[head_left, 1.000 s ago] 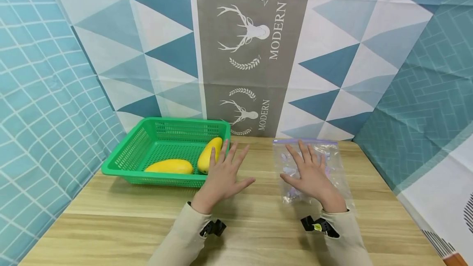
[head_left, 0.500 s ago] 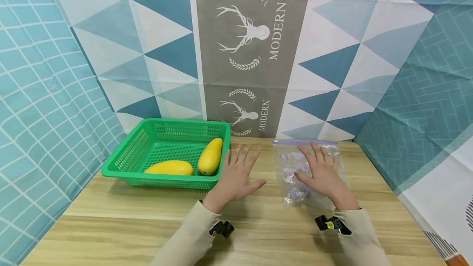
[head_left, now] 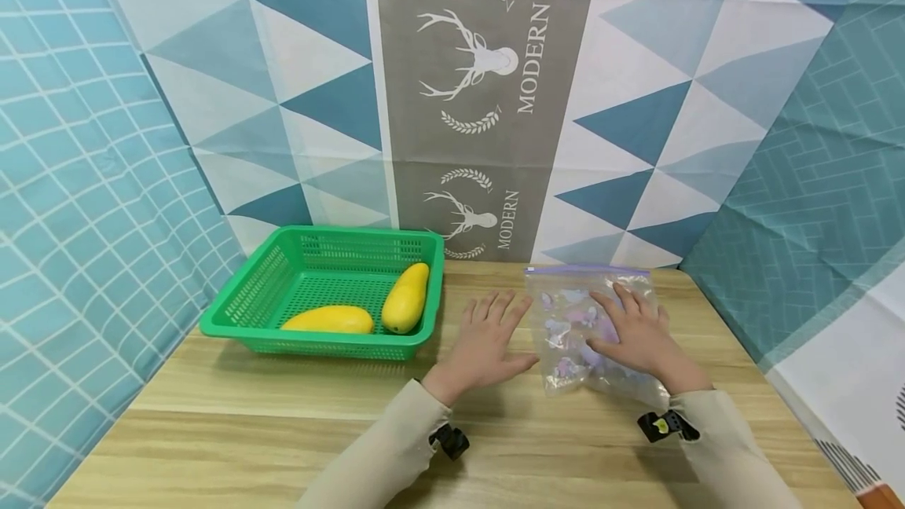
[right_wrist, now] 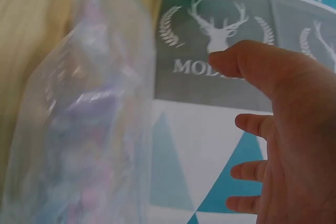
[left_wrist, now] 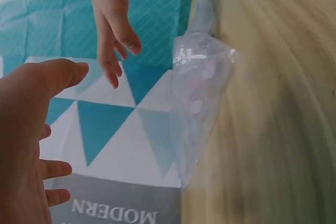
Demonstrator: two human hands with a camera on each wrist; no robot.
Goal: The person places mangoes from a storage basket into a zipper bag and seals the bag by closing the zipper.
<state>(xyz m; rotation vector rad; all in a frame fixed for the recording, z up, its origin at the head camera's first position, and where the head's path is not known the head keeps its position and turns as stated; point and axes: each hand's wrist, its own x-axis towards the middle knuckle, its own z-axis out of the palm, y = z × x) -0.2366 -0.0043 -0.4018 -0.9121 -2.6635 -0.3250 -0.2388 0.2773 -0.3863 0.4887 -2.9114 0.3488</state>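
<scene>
In the head view a clear zip bag (head_left: 566, 336) with a purple zip strip and pale purple printed patterns lies flat on the table's right side. My right hand (head_left: 639, 340) hovers above its right part, fingers spread, holding nothing. The right wrist view shows a gap between that hand and the bag (right_wrist: 84, 129). To the left of the bag, my left hand (head_left: 484, 348) is held over the table, fingers spread and nothing in its grasp. Two yellow squash-like vegetables lie in a green basket (head_left: 321, 344): one squash (head_left: 332, 319) along the front, another squash (head_left: 406, 301) at the right end.
The wooden table (head_left: 283, 430) meets a patterned cloth backdrop (head_left: 459, 140) at its far edge. Blue tile-print cloth (head_left: 85, 179) stands along the left, and teal cloth (head_left: 813, 203) along the right.
Both hands have drifted to the right and slightly nearer the front. My left hand no longer overlaps the basket, and more of the bag shows. Basket, squashes and bag stay put.
</scene>
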